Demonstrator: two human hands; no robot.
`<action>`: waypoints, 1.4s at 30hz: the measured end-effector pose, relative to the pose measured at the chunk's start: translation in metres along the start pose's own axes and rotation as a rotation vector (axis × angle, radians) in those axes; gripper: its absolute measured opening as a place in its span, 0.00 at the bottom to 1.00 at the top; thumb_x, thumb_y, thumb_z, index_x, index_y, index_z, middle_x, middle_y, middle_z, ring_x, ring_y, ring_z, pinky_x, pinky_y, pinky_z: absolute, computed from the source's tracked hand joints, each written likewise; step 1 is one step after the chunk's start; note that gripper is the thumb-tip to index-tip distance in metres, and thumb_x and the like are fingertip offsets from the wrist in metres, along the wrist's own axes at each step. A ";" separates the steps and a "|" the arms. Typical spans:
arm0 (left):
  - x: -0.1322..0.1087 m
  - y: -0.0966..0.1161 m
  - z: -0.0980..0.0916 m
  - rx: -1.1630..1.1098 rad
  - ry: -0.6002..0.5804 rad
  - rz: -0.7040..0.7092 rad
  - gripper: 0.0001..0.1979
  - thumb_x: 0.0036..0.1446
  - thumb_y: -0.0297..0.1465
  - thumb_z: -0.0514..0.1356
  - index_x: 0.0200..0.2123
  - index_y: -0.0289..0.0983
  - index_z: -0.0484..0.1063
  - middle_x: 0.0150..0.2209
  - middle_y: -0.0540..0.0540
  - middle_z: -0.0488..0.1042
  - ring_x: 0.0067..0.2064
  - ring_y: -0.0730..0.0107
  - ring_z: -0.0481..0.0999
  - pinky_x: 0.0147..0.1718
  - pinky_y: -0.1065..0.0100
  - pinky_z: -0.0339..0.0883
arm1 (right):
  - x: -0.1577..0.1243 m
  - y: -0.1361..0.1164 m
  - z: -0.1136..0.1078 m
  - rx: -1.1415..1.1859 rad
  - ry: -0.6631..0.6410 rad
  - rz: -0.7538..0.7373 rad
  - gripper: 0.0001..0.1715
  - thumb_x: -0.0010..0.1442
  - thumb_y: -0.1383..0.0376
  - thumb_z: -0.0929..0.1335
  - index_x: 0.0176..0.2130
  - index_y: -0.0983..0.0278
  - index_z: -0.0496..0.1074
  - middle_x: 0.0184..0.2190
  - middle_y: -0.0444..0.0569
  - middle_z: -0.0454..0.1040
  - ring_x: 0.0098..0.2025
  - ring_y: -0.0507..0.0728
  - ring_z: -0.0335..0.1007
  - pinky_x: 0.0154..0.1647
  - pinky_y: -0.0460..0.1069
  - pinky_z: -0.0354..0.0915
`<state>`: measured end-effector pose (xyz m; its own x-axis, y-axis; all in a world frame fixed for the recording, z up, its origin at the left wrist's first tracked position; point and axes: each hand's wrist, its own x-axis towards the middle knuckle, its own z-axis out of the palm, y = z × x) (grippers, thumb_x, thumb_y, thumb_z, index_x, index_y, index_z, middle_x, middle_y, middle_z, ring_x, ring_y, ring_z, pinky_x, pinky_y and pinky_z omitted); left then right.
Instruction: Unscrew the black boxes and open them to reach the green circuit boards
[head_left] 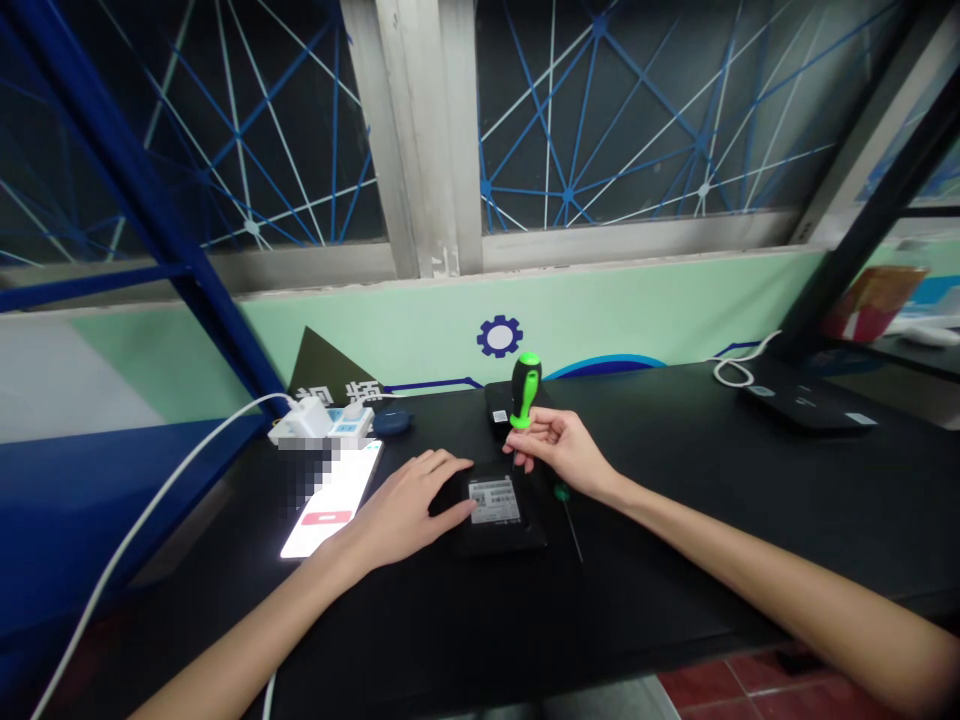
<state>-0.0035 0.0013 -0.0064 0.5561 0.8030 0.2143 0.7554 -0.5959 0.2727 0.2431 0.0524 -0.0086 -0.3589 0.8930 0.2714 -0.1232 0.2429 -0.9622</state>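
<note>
A flat black device (534, 530) with a white printed label lies on the black table. My left hand (416, 505) rests against its left side, thumb and fingers spread apart. Above its far right corner, my right hand (559, 450) pinches a green-and-black screwdriver (526, 390) low, just under the handle. The screwdriver stands nearly upright, handle up, and its tip is hard to make out against the dark case. A second screwdriver (571, 525), with a dark green handle and thin shaft, lies right of the device, partly beneath my right wrist.
Left of my hand lies a lit phone (337, 505), with a power strip (352, 425), a white charger (311, 415) and a dark blue object (394, 423) behind it. A black box (496, 405) stands at the back. Another flat black device (810, 405) and a white cable (733, 375) lie far right.
</note>
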 end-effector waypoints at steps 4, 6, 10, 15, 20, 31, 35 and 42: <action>0.000 0.000 0.000 -0.002 -0.009 0.002 0.21 0.67 0.45 0.54 0.60 0.45 0.64 0.55 0.46 0.69 0.56 0.58 0.69 0.56 0.58 0.63 | -0.003 -0.004 0.000 -0.046 -0.053 -0.028 0.20 0.56 0.53 0.73 0.36 0.68 0.77 0.32 0.52 0.79 0.24 0.49 0.69 0.25 0.46 0.68; 0.000 0.000 -0.001 -0.004 -0.009 0.002 0.21 0.67 0.44 0.54 0.60 0.46 0.64 0.55 0.46 0.70 0.56 0.58 0.69 0.55 0.58 0.64 | -0.003 -0.003 0.000 -0.046 -0.060 -0.041 0.21 0.57 0.52 0.72 0.39 0.68 0.78 0.32 0.51 0.78 0.23 0.49 0.69 0.24 0.46 0.69; 0.000 0.002 -0.002 -0.006 -0.012 0.005 0.21 0.67 0.44 0.54 0.60 0.45 0.64 0.54 0.46 0.70 0.55 0.59 0.70 0.54 0.59 0.64 | -0.002 0.003 -0.001 -0.046 -0.031 -0.034 0.19 0.54 0.54 0.75 0.36 0.68 0.77 0.24 0.46 0.74 0.22 0.50 0.69 0.24 0.46 0.70; 0.000 0.000 -0.001 0.009 0.011 0.012 0.21 0.67 0.45 0.53 0.60 0.45 0.64 0.55 0.45 0.70 0.56 0.56 0.70 0.55 0.57 0.63 | -0.001 0.002 0.001 0.016 0.035 -0.002 0.19 0.45 0.58 0.80 0.29 0.66 0.71 0.21 0.44 0.75 0.21 0.51 0.71 0.24 0.47 0.70; 0.000 -0.001 0.001 0.020 0.018 0.015 0.22 0.67 0.46 0.53 0.60 0.45 0.64 0.56 0.46 0.71 0.57 0.56 0.70 0.55 0.57 0.64 | -0.002 0.000 0.001 -0.019 0.015 -0.035 0.18 0.50 0.56 0.77 0.31 0.67 0.74 0.28 0.50 0.79 0.25 0.51 0.72 0.24 0.46 0.69; 0.000 0.002 -0.003 -0.014 0.013 0.013 0.21 0.67 0.44 0.54 0.60 0.45 0.65 0.54 0.45 0.70 0.54 0.57 0.71 0.53 0.58 0.65 | -0.005 -0.004 0.000 -0.061 -0.035 -0.146 0.19 0.61 0.53 0.70 0.41 0.66 0.78 0.34 0.53 0.78 0.28 0.52 0.69 0.25 0.48 0.67; -0.001 0.001 -0.002 -0.015 0.014 0.015 0.21 0.67 0.44 0.53 0.60 0.45 0.65 0.54 0.45 0.70 0.54 0.57 0.71 0.52 0.59 0.66 | -0.005 -0.008 -0.002 -0.047 0.008 -0.183 0.18 0.61 0.53 0.70 0.40 0.66 0.75 0.33 0.52 0.77 0.28 0.53 0.70 0.26 0.48 0.67; -0.001 0.001 -0.001 0.000 0.009 0.012 0.22 0.67 0.45 0.53 0.60 0.45 0.64 0.55 0.45 0.70 0.55 0.57 0.70 0.53 0.59 0.66 | -0.003 -0.009 -0.005 -0.079 0.002 -0.187 0.16 0.64 0.54 0.68 0.36 0.65 0.72 0.29 0.48 0.75 0.24 0.51 0.67 0.28 0.48 0.66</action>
<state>-0.0038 -0.0001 -0.0052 0.5622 0.7956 0.2257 0.7487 -0.6056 0.2697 0.2500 0.0489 -0.0008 -0.3344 0.8303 0.4458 -0.1150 0.4335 -0.8938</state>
